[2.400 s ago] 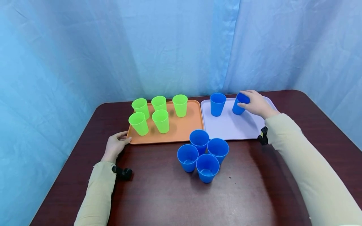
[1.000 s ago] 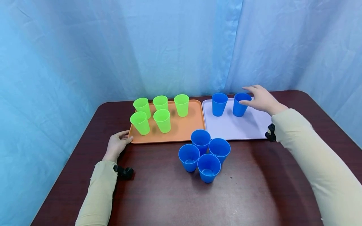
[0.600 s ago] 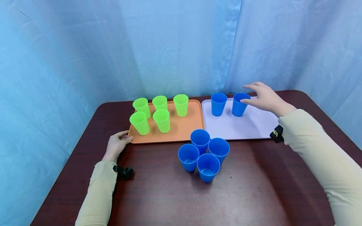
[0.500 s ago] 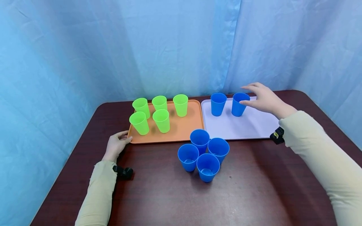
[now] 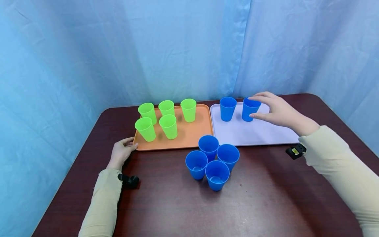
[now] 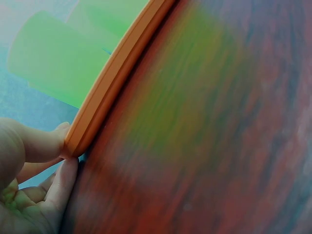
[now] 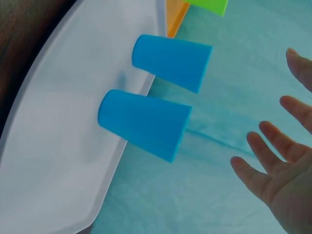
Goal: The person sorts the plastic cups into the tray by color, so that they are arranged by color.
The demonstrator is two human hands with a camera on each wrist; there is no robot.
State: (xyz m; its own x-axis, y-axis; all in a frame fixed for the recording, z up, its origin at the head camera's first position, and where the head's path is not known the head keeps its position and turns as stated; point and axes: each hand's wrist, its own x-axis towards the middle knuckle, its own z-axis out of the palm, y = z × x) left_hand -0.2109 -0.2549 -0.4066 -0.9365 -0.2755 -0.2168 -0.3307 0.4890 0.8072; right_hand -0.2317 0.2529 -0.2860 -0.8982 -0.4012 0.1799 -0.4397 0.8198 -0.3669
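Note:
Two blue cups (image 5: 228, 109) (image 5: 250, 110) stand upright at the far edge of a lilac tray (image 5: 251, 133). My right hand (image 5: 263, 108) hovers just right of the right-hand cup with its fingers spread. The right wrist view shows this hand (image 7: 278, 180) open and apart from the nearer cup (image 7: 146, 122). My left hand (image 5: 121, 151) rests on the table, fingertips touching the near left corner of an orange tray (image 5: 192, 135), which holds several green cups (image 5: 168, 125). In the left wrist view the thumb (image 6: 44, 144) lies against the tray rim (image 6: 112, 83).
Several blue cups (image 5: 211, 161) stand clustered on the dark wooden table (image 5: 177, 204) in front of the two trays. A blue curtain (image 5: 177, 49) hangs right behind the table. Both forearms wear beige sleeves with a small black camera at each wrist.
My right hand set the tilted blue cup upright on the lilac tray, let go, and drew its wrist back to the right. The left hand has stayed at the orange tray's corner.

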